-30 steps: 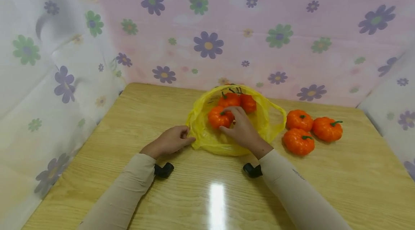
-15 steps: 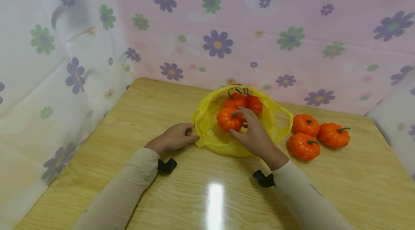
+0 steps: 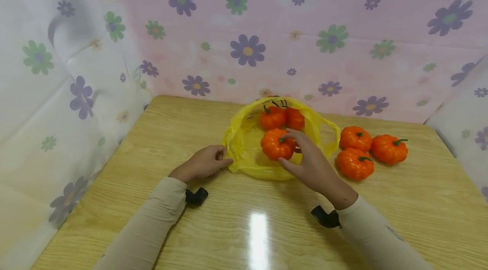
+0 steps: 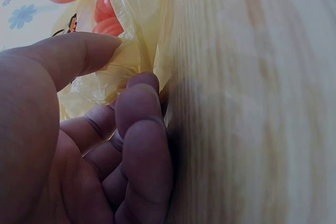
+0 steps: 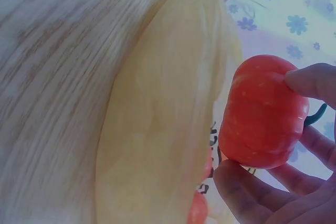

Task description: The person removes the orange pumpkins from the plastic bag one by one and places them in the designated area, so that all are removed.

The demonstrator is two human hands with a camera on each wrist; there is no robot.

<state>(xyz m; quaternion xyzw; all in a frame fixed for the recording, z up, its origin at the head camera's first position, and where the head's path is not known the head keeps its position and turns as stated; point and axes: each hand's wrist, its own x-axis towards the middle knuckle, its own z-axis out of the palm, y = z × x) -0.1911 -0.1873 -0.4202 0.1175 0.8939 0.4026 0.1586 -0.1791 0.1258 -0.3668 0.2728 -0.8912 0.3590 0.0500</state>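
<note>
A yellow plastic bag [image 3: 244, 145] lies with its mouth open on the table. My left hand [image 3: 202, 162] holds the bag's left edge; in the left wrist view the thumb [image 4: 92, 51] and curled fingers [image 4: 144, 156] are at the thin plastic. Above the bag's mouth, my right hand [image 3: 314, 164] grips a small orange toy pumpkin [image 3: 277, 144] between thumb and fingers. From the right wrist the held pumpkin [image 5: 265, 111] appears clear of the bag's rim, its green stem towards the palm. Two more pumpkins, one of them [image 3: 272, 117] with its stem showing, sit inside at the back.
Three orange pumpkins stand close together right of the bag, the nearest pumpkin [image 3: 355, 164] by the bag's handle loop [image 3: 335, 134]. Beneath everything is a wooden table [image 3: 213, 227]. A flowered cloth [image 3: 213, 20] hangs behind and at both sides.
My right hand has drawn the gripped pumpkin to the right and towards me, apart from the two at the back of the bag. The left hand stays at the bag's edge.
</note>
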